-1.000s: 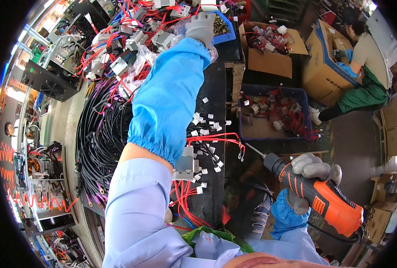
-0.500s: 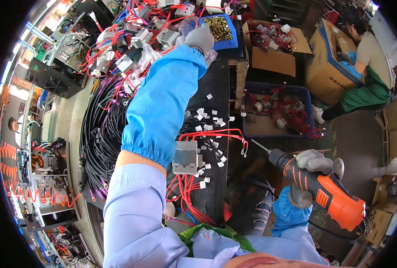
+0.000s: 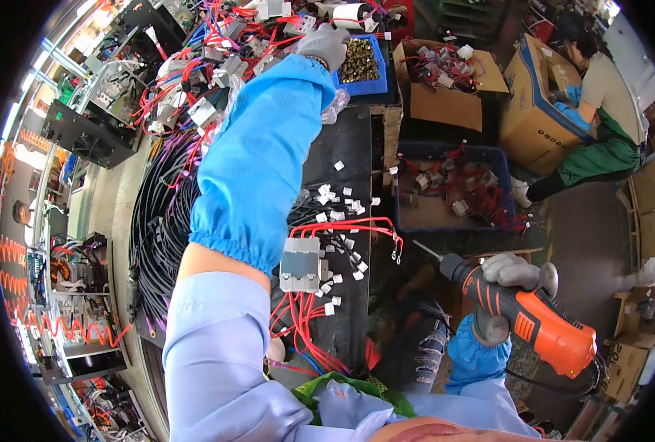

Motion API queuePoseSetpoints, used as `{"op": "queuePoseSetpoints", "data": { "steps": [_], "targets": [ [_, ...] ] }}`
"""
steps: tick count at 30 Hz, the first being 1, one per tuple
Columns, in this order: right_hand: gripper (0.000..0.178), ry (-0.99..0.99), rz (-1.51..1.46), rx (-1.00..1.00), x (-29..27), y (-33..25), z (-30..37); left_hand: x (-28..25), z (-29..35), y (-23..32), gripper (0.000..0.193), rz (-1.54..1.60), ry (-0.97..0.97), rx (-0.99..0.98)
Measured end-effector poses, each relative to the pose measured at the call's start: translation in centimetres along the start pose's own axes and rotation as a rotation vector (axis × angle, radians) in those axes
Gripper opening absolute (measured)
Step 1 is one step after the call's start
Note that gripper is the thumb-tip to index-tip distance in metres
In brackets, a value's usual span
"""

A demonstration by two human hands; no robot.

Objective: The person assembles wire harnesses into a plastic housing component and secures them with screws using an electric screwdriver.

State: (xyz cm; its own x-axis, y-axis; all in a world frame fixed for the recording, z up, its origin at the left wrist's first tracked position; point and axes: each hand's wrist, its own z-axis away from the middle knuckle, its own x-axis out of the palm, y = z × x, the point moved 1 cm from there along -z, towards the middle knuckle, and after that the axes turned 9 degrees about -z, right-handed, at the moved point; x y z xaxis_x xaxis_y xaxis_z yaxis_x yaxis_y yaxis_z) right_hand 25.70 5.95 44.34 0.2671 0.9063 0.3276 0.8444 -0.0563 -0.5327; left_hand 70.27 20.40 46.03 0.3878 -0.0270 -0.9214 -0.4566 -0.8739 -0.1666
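Note:
My left hand (image 3: 326,47), in a grey glove, reaches far out over the bench beside a blue tray (image 3: 369,87) of small brass-coloured parts. Its fingers point away and down among white blocks and red wires, so their grip is hidden. An orange and black power drill (image 3: 534,320) is held in my gloved right hand (image 3: 512,276), its long thin bit pointing up and left. Between my arms, a grey transformer (image 3: 302,264) lies on the black bench top. Red wires run from it, some ending in bare ring terminals (image 3: 396,254) past the bench edge.
Coiled black cables (image 3: 158,236) lie left of my arm, and white connectors (image 3: 335,216) are scattered on the bench. Right of it are a blue crate (image 3: 456,227) and an open cardboard box (image 3: 445,107), both with wired parts. A co-worker (image 3: 613,96) bends over a large carton (image 3: 537,140).
My left hand has shifted up and left, from the blue tray's near-left edge toward the heap of wired parts. The drill stays in my right hand, nearly unmoved.

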Motion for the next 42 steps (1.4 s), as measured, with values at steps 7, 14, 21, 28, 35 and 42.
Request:
{"op": "queuePoseSetpoints", "data": {
  "steps": [7,14,21,28,35,42],
  "targets": [
    [0.096,-0.085,-0.028,-0.066,-0.9,0.9,0.1,2.0,-1.5,-0.3,0.031,0.025,-0.083,0.021],
    [0.092,-0.071,-0.030,-0.105,0.2,-0.3,-1.1,-0.1,-1.6,-2.1,0.027,0.400,0.352,-0.110],
    [0.078,0.039,-0.113,-0.344,3.1,-5.9,-5.0,-14.2,11.1,0.9,0.026,1.401,-0.084,0.082],
    [0.095,-0.032,-0.283,-0.489,9.9,-10.6,-6.7,-24.2,31.7,2.8,0.029,2.164,-0.650,-0.259],
    [0.093,-0.146,-0.408,-0.403,14.8,-12.1,-3.7,-24.7,38.5,3.0,0.028,2.837,-0.575,-0.317],
    [0.091,-0.198,-0.399,-0.406,17.2,-13.3,-2.2,-24.9,40.5,1.4,0.030,2.872,-0.446,-0.429]
  ]
}}
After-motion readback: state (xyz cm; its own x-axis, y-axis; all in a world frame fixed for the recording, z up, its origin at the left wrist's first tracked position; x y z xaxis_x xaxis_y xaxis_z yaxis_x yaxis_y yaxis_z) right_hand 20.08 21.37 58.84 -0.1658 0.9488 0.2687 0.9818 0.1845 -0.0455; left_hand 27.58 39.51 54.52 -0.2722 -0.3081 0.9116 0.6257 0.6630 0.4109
